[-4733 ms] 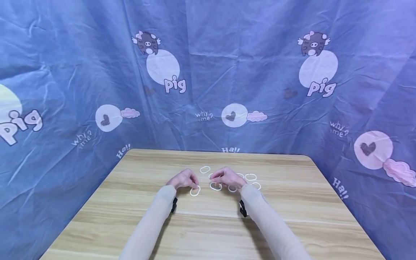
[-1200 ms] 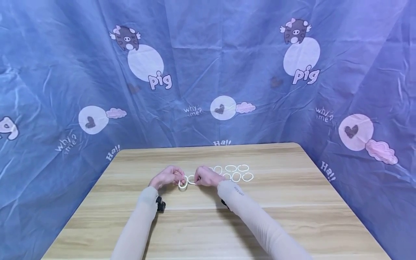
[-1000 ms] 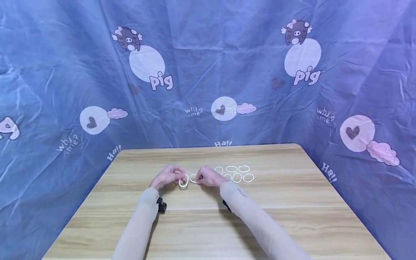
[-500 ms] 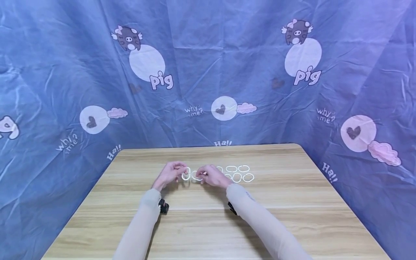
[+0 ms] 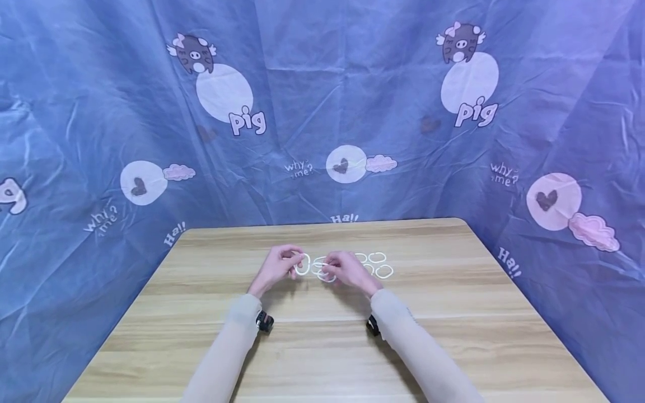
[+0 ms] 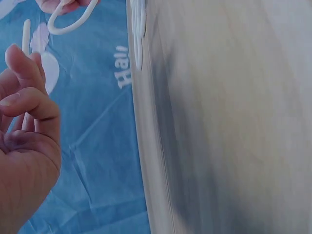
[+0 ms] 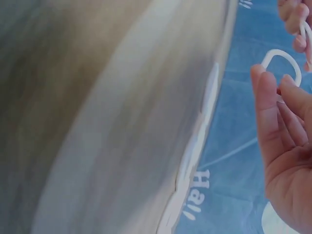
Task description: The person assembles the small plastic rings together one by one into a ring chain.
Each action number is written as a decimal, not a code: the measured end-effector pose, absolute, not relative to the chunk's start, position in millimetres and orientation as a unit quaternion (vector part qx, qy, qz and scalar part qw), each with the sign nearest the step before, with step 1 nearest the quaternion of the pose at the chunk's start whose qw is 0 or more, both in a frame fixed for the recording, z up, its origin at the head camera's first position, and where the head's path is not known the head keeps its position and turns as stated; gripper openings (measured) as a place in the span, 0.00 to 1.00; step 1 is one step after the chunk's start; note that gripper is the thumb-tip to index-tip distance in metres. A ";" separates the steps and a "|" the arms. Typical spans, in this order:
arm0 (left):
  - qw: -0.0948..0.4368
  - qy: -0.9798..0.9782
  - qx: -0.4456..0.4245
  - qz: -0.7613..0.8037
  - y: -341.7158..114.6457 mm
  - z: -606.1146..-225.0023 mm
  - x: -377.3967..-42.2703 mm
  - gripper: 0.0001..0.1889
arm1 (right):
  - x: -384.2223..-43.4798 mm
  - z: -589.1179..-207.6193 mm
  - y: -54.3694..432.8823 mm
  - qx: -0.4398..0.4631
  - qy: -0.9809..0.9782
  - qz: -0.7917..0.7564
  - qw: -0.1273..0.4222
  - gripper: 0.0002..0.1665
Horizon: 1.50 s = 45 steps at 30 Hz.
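Observation:
My left hand (image 5: 282,264) pinches a white oval ring (image 5: 303,265) between thumb and fingers, raised over the table. In the left wrist view that ring (image 6: 27,39) stands up edge-on from the fingertips. Just to the right, my right hand (image 5: 349,268) pinches another white oval ring (image 5: 319,270) by its near end. This ring (image 7: 287,54) also shows in the right wrist view, its lower end hidden by the fingers, its free end towards the left hand. The two held rings are close together, with a small gap in the head view.
More white rings lie on the wooden table (image 5: 322,347): one ring (image 5: 327,278) below the right fingertips, others right of that hand, such as a ring (image 5: 384,272) and a ring (image 5: 377,257). A blue printed curtain (image 5: 312,129) hangs round the table's back and sides.
Both hands have risen from the table, each with a ring. Over the last second they have shifted slightly right; the right hand has lifted its ring off the tabletop beside other rings.

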<state>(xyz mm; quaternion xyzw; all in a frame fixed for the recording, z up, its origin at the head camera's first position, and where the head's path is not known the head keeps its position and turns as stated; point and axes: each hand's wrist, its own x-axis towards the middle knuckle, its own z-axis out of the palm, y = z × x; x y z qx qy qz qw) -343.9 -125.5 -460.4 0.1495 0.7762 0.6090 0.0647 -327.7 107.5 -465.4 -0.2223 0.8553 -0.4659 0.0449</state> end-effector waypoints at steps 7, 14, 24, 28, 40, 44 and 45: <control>0.060 0.778 0.171 0.602 -107.7 -456.3 -340.6 0.12 | -323.8 -454.2 120.7 -0.206 0.858 -0.468 0.034 0.09; 0.060 0.786 0.182 0.587 -95.2 -455.0 -338.8 0.11 | -317.6 -452.5 127.8 -0.211 0.860 -0.464 0.037 0.10; 0.054 0.791 0.177 0.583 -82.8 -453.8 -338.0 0.10 | -311.2 -447.0 132.1 -0.197 0.856 -0.477 0.037 0.12; 0.046 0.796 0.175 0.578 -80.4 -454.9 -336.2 0.08 | -310.4 -448.2 133.1 -0.205 0.849 -0.484 0.050 0.11; 0.008 0.812 0.189 0.552 -75.4 -454.4 -332.7 0.07 | -307.3 -451.7 136.2 -0.217 0.864 -0.455 0.024 0.11; 0.001 0.823 0.195 0.533 -73.9 -452.1 -330.8 0.06 | -305.3 -450.8 137.0 -0.224 0.867 -0.445 0.014 0.10; -0.001 0.825 0.199 0.529 -73.4 -451.3 -330.2 0.06 | -305.1 -451.1 137.5 -0.224 0.867 -0.444 0.012 0.10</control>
